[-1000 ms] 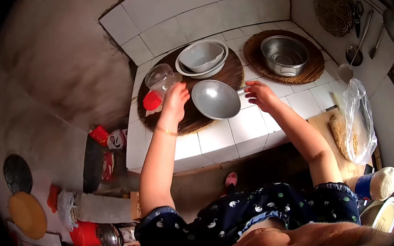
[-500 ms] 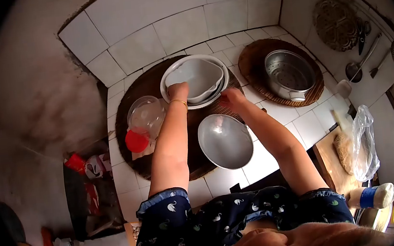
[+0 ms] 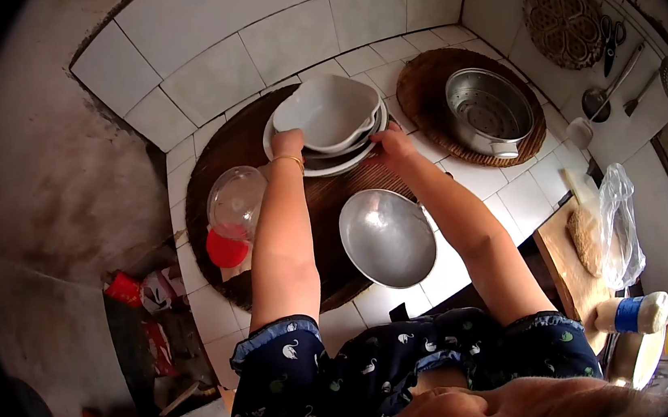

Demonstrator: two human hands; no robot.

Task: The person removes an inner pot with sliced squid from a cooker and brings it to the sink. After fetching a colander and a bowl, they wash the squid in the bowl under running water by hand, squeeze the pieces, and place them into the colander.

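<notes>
A deep white bowl with a lip sits tilted in a stack, above grey metal bowls and a wide white basin. My left hand is closed at the stack's left side, gripping the upper white bowl's edge. At the lower right rims, my right hand has its fingers closed; which layers they hold is partly hidden. Nearer to me, between my forearms, lies a shiny metal bowl. Left of my left forearm are a clear plastic container and a red lid.
A round dark wooden board lies under the stack. At right, a steamer pot stands on another round board. Utensils, including a ladle, hang on the tiled wall. A plastic bag and a bottle are near the right edge.
The upper white bowl has risen and tilted in the stack. My right hand has come in to the stack's right rims. The view has shifted slightly.
</notes>
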